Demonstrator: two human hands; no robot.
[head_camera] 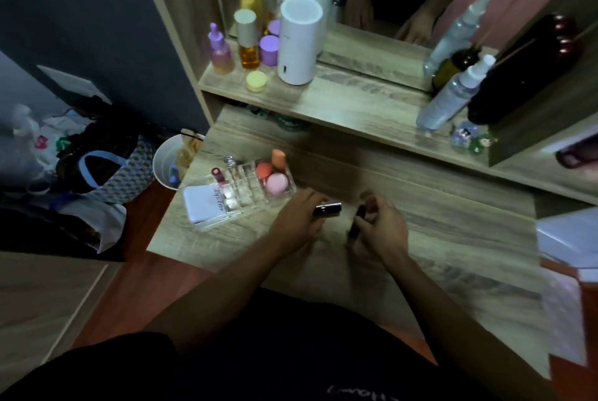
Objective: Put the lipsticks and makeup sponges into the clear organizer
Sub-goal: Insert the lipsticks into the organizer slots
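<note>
At frame centre our left hand (299, 222) grips a dark lipstick (327, 209) with a silvery end; our right hand (382, 225) closes around another dark lipstick (356, 222), blurred. Left of centre, the clear organizer (239, 190) holds three makeup sponges (276, 183) and a white card (202, 203) whose print we read as "suzskin", uncertainly.

Matt wood-grain table (437, 238), clear glossy plastic organizer (246, 187), shiny black lipstick (328, 209)

left hand (297, 219): grips lipstick (327, 209) | right hand (382, 222): grips dark tube (356, 222) | organizer (246, 187): surface's left edge, three sponges (276, 183) inside
</note>
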